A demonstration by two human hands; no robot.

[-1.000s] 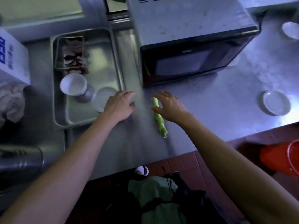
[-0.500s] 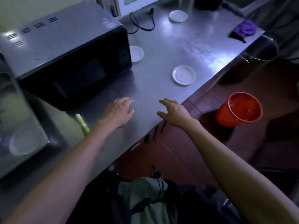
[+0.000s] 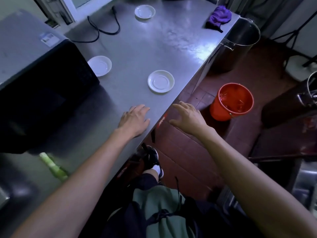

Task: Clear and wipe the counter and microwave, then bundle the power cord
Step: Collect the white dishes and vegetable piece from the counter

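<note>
The steel counter (image 3: 140,47) runs from lower left to upper right. A black microwave (image 3: 37,86) with a grey top stands at the left. Its black power cord (image 3: 103,26) lies looped behind it. Three white saucers sit on the counter: one near the front edge (image 3: 160,81), one beside the microwave (image 3: 100,65), one far back (image 3: 145,11). A purple cloth (image 3: 218,17) lies at the far right corner. A green vegetable stalk (image 3: 53,166) lies at the lower left. My left hand (image 3: 134,120) hovers over the counter edge, fingers relaxed and empty. My right hand (image 3: 187,116) is past the edge, spread and empty.
A red bucket (image 3: 231,103) stands on the dark red floor to the right of the counter. A tall steel pot (image 3: 240,36) stands at the counter's far end. My shoe (image 3: 153,159) shows below the counter edge. A steel surface (image 3: 307,182) shows at the right edge.
The view has swung right, away from the tray and stalk toward the saucers and bucket. Both hands moved right along the counter; my right hand has passed beyond the front edge.
</note>
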